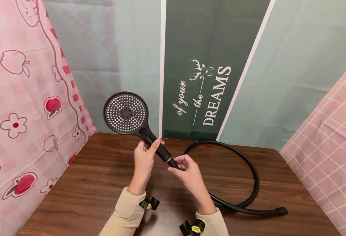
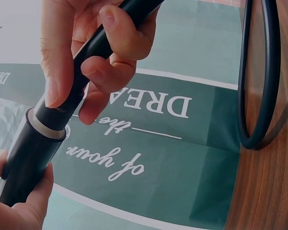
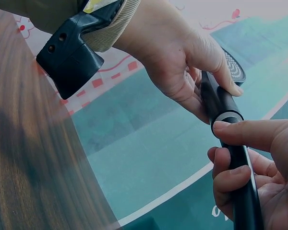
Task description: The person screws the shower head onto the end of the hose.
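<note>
A black shower head (image 1: 125,113) with a round face of white nozzles is raised above the table, tilted up to the left. My left hand (image 1: 143,160) grips its handle (image 1: 163,152), thumb laid along the front. Fingers of my right hand (image 1: 189,172) curl around the end fitting of a black hose (image 1: 257,177), right at the handle's lower end. In the left wrist view, a pale ring (image 2: 48,127) shows where the handle and the hose fitting (image 2: 55,108) meet in line. My right thumb and fingers wrap the fitting in the right wrist view.
The rest of the hose loops over the brown wooden table (image 1: 102,190) to the right, and its free end (image 1: 282,210) lies near the right front. A green printed cloth (image 1: 205,39) hangs behind the table; pink patterned cloths (image 1: 16,98) hang at both sides.
</note>
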A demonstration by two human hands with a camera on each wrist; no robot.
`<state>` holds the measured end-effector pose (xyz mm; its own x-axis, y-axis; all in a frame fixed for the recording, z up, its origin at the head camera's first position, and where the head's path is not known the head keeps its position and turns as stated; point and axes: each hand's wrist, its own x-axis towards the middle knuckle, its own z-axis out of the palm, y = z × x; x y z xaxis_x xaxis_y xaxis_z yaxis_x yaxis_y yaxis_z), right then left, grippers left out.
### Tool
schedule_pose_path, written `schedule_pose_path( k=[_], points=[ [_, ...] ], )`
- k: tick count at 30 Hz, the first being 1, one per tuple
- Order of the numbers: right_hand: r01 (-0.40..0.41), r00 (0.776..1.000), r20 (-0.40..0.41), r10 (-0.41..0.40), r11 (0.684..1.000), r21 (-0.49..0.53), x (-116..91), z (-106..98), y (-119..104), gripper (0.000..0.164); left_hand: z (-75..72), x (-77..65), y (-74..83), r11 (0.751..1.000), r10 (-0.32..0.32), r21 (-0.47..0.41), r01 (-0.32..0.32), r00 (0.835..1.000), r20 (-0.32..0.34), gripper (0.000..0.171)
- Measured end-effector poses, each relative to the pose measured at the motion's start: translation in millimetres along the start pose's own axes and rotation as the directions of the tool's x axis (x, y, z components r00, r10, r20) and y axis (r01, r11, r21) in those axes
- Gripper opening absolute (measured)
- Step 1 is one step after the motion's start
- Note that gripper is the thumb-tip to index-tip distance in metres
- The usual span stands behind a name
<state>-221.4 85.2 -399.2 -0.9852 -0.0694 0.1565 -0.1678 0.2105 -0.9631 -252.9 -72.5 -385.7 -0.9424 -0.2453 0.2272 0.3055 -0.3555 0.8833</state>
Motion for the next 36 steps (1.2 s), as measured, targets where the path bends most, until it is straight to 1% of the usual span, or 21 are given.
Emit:
schedule_pose_path(
  k=[7,17,22,26,30,36],
  points=[
    [0.011,1.000,-0.004,-0.011,1.000,-0.009,0.1,0.5,2.2,0.032,0.7,-1.0,0.6,1.000,-0.001,0.000,0.001,1.000,-0.003,0.024],
    [-0.011,1.000,0.008,0.011,1.000,-0.018,0.6,-1.5,4.1,0.027,0.2,-1.0,0.0,1.000,0.006,0.004,-0.006,1.000,-0.001,0.028],
    [0.000,1.000,0.016,0.000,1.000,0.008,0.4,-1.7,3.8,0.032,0.2,-0.8,-0.5,1.000,0.009,0.000,-0.009,1.000,0.001,0.028],
    [0.002,1.000,0.017,-0.002,1.000,0.009,0.3,-1.8,4.5,0.036,0.3,-0.8,-0.4,1.000,0.007,0.000,-0.007,1.000,0.003,0.029],
    [0.000,1.000,0.016,0.000,1.000,0.001,0.5,-1.8,5.2,0.035,0.4,-0.8,-0.2,1.000,0.006,0.001,-0.006,1.000,0.003,0.028],
    [0.024,1.000,0.016,-0.024,1.000,-0.006,0.6,-1.7,4.6,0.032,0.6,-0.6,-1.1,1.000,0.010,0.002,-0.010,1.000,0.001,0.026]
  ],
)
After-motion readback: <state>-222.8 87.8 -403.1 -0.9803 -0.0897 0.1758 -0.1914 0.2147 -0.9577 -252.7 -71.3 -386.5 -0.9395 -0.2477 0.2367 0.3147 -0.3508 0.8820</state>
